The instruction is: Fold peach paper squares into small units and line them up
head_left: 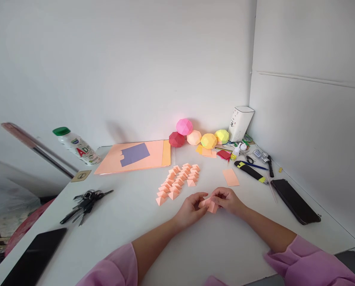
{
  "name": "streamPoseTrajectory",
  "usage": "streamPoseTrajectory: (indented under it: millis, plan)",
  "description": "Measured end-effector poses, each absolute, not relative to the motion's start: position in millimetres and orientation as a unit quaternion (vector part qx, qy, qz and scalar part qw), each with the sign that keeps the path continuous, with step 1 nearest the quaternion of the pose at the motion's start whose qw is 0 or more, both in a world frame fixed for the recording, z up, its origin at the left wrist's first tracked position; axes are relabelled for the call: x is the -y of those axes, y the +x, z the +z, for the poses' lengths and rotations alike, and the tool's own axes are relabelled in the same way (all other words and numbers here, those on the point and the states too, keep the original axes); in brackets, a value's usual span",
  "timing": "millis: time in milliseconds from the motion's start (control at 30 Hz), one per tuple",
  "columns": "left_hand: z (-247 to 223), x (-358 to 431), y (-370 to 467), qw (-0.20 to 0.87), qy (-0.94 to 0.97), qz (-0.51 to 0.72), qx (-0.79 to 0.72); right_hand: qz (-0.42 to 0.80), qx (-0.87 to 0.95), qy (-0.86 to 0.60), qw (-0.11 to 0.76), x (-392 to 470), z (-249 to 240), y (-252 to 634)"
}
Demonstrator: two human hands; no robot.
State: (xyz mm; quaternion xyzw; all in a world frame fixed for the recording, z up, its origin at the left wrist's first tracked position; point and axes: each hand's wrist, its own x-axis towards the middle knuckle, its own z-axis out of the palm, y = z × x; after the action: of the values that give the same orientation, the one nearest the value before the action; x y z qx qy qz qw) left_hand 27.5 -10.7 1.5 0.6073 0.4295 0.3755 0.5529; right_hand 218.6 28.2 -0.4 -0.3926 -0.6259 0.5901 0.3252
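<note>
Between my two hands is a small piece of folded peach paper [212,207], creased and partly covered by fingers. My left hand [192,208] pinches its left side with thumb and fingers. On its right side my right hand [229,201] grips the paper between thumb and fingertips. Just beyond my left hand stand several folded peach paper pyramids [173,194] in slanting rows. A flat peach paper rectangle [231,177] lies past my right hand.
Faceted paper balls [184,127] sit against the wall. Peach sheets [111,161] and a bottle [78,147] are at left, with keys [86,204] and a black tablet-like slab [35,258] nearer. A cutter [250,171], glue bottle [234,154] and phone [295,201] lie right.
</note>
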Motion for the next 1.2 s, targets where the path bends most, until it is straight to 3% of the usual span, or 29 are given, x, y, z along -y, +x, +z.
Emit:
streamPoseTrajectory:
  millis: [333, 600, 1200]
  plan:
    - [-11.6, 4.9, 26.4, 0.563, 0.558, 0.415, -0.447, 0.503, 0.675, -0.406, 0.354, -23.5, 4.7, 212.6]
    - [-11.3, 4.9, 26.5, 0.561, 0.582, 0.416, -0.417, 0.454, 0.737, -0.397, 0.306, -23.7, 0.3, 214.5]
    - [-9.2, 7.2, 25.3, 0.582, 0.540, 0.437, -0.424, 0.561, 0.686, -0.350, 0.304, -23.2, 3.1, 213.9]
